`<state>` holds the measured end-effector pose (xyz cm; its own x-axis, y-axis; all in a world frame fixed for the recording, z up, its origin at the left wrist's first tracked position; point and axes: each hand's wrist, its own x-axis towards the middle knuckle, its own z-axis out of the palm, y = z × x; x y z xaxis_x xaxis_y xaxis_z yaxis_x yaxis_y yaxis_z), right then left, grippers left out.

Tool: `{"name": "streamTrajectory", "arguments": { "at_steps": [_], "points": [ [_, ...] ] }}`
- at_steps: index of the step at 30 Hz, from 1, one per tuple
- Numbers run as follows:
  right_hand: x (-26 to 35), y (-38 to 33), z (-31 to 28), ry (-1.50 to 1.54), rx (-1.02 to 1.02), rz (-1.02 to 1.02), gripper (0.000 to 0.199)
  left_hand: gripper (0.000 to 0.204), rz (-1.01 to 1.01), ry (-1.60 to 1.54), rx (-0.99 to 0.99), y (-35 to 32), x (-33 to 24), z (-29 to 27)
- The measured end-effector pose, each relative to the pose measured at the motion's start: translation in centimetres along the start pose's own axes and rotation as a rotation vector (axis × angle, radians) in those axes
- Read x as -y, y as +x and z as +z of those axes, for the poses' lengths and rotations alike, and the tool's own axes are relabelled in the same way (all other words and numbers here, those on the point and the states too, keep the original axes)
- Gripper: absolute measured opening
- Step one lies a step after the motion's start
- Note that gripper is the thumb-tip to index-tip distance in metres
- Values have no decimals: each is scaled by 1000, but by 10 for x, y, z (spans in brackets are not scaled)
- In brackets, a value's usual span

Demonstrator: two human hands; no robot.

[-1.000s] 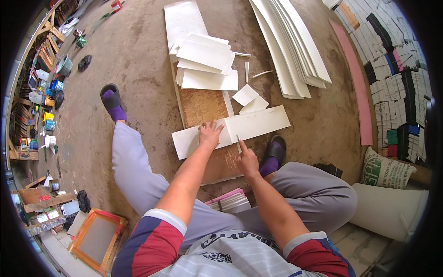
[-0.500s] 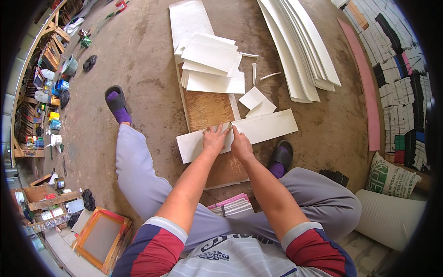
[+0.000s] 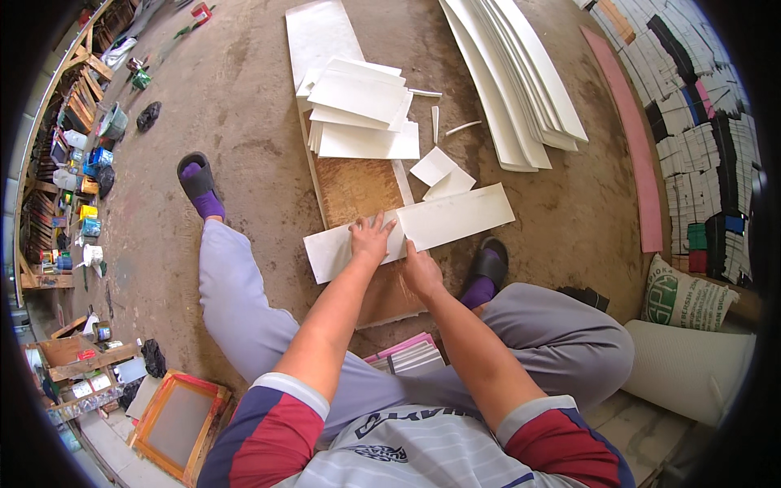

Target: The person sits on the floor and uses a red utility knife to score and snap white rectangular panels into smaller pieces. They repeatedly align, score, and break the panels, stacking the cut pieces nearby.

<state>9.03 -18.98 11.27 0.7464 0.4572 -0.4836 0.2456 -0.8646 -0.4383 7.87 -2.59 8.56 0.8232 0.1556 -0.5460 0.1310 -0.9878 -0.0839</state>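
A long white strip (image 3: 460, 215) of stiff sheet lies crosswise over a worn brown board (image 3: 362, 187). My left hand (image 3: 372, 238) rests on the strip with its fingers spread, holding it down left of a thin line that crosses it. My right hand (image 3: 422, 274) is curled, index finger forward, at the strip's near edge where that line ends. Whatever it grips is hidden by the fingers. Farther up the board lies a loose stack of white cut pieces (image 3: 358, 98). Two small white pieces (image 3: 443, 172) sit on the floor just beyond the strip.
Long curved white sheets (image 3: 521, 89) lie at the far right, with thin offcuts (image 3: 435, 124) nearer. A bundle of strips (image 3: 413, 358) is by my lap. Paint cans (image 3: 89, 226) line the left; a pink strip (image 3: 630, 146), a sack (image 3: 683, 297) and a white roll (image 3: 679, 370) are right.
My right hand has drawn back toward me, from the middle of the strip to its near edge, and a line now shows across the strip. My left hand stays pressed on it.
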Motion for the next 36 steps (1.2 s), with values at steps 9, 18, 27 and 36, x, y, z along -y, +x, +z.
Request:
{"name": "streamTrajectory", "arguments": {
  "at_steps": [9,18,27,36],
  "points": [
    [-9,-48,4,-1,2,36,49,94,-3,-8,19,4,-1,2],
    [-25,-56,15,-5,22,64,59,93,-10,1,7,5,-1,4],
    [-35,-21,-1,56,-178,-91,68,92,-18,8,27,5,0,1],
    [9,53,-11,63,-117,-56,68,91,-14,-37,-17,2,0,5]
  ]
}}
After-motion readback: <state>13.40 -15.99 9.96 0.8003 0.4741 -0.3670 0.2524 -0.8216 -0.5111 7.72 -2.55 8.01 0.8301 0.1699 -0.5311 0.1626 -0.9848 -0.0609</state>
